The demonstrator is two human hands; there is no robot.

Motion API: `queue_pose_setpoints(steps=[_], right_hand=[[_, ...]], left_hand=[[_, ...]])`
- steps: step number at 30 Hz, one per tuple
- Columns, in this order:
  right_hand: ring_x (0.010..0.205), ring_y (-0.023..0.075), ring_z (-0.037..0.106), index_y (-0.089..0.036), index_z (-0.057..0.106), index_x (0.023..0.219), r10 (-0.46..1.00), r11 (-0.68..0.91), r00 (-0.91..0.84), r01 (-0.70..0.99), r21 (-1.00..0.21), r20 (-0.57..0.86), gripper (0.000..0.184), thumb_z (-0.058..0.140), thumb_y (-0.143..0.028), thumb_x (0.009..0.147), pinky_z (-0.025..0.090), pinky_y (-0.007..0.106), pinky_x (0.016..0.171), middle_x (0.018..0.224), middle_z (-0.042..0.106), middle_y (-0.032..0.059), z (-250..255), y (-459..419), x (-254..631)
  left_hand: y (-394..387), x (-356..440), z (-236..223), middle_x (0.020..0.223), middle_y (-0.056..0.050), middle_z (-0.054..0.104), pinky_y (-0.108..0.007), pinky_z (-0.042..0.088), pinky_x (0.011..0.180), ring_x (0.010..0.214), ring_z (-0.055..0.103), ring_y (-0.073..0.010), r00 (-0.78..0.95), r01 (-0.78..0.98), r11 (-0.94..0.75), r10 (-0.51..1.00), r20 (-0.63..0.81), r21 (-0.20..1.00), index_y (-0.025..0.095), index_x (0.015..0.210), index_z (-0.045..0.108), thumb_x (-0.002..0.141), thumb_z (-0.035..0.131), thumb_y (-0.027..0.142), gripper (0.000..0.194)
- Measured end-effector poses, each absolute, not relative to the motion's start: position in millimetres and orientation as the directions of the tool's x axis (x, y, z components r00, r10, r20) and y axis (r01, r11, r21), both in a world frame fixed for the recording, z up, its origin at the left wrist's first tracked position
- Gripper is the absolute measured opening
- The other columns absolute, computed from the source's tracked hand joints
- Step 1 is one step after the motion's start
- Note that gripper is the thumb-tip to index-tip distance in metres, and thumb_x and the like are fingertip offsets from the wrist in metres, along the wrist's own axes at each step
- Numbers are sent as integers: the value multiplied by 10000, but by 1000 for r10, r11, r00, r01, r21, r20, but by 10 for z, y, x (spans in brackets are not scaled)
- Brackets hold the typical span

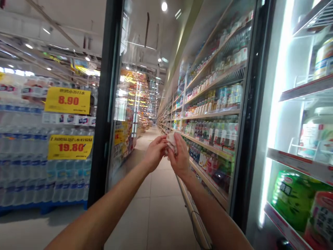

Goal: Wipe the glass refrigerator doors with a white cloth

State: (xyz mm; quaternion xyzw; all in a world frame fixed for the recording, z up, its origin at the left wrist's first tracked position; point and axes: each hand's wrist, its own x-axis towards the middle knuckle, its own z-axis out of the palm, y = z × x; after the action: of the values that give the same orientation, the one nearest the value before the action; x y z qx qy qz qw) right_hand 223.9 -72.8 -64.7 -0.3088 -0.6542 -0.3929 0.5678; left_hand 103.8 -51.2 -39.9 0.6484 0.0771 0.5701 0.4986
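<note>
Both hands are raised together in front of the glass door [166, 86], which stands open with its black frame on either side. A small crumpled whitish cloth [172, 139] is bunched between them. My left hand [155, 152] has its fingertips closed on the cloth's left side. My right hand [180, 156] is wrapped around its right side, thumb toward the left hand. Part of the cloth is hidden behind the fingers. The hands appear close to the glass; whether they touch it I cannot tell.
On the right is the lit fridge with shelves [299, 163] holding green packs [291, 198] and bottles. Stacked bottled water [26, 163] with yellow price signs [69, 147] stands at left on a blue pallet [47, 207]. Through the glass, a tiled aisle [161, 194] runs beside drink shelves.
</note>
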Motion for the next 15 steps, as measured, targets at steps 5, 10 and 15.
queue_pose_setpoints(steps=[5,10,15], right_hand=[[1300,186,298,-269,366,1313,-211,245,-112,956,163,971,485,313,-125,853,324,431,1037,1355,395,69,-387,-630,2460],[1364,231,115,-273,351,1324,135,72,-340,940,333,931,507,421,-240,823,162,500,1082,1434,299,38,-393,-553,2465],[1351,207,177,-260,320,1345,53,-33,-118,992,120,992,529,347,-170,824,204,473,1067,1402,357,52,-314,-687,3196]], left_hand=[[-441,809,-324,1124,-62,584,-383,366,984,1101,512,-183,12,40,-942,335,942,334,191,1024,543,752,457,184,285],[-208,737,-443,1391,-107,356,-459,192,1080,1325,239,-231,224,626,-766,-7,975,-149,180,1243,428,805,458,209,440],[-117,756,-578,1417,-89,309,-450,169,1088,1343,180,-218,310,719,-644,-38,950,-260,220,1313,348,811,478,233,518]])
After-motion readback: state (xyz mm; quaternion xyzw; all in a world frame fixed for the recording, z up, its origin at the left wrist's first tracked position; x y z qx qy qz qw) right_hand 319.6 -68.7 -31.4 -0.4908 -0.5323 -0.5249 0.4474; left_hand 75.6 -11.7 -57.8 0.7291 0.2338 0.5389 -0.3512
